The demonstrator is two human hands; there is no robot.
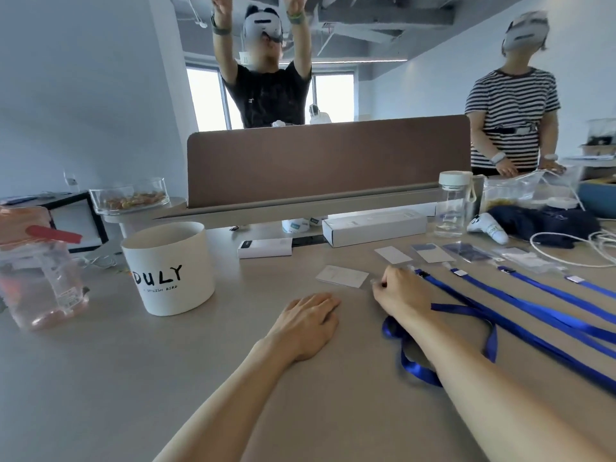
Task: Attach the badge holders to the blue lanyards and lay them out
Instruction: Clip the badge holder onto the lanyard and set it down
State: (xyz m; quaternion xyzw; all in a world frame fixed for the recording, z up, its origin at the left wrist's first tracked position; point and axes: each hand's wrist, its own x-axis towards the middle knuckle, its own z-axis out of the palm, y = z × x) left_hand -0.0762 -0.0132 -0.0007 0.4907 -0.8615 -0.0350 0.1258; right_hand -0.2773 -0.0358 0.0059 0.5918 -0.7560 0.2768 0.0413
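Observation:
Several blue lanyards (520,301) lie side by side on the grey table, each clipped to a clear badge holder (433,253) at its far end. One more blue lanyard (413,368) loops under my right forearm. A loose badge holder (341,276) lies apart, just left of my right hand (398,288). That hand's fingers are curled at the lanyard's clip end beside the holder's edge; what they pinch is hidden. My left hand (308,320) rests flat on the table, holding nothing.
A white "DULY" tub (170,268) stands at left, with a clear plastic container (40,281) beyond it. White boxes (373,228), a clear bottle (451,208), dark cloth and a white cord (566,251) sit at the back. A brown divider (326,158) and two people stand behind.

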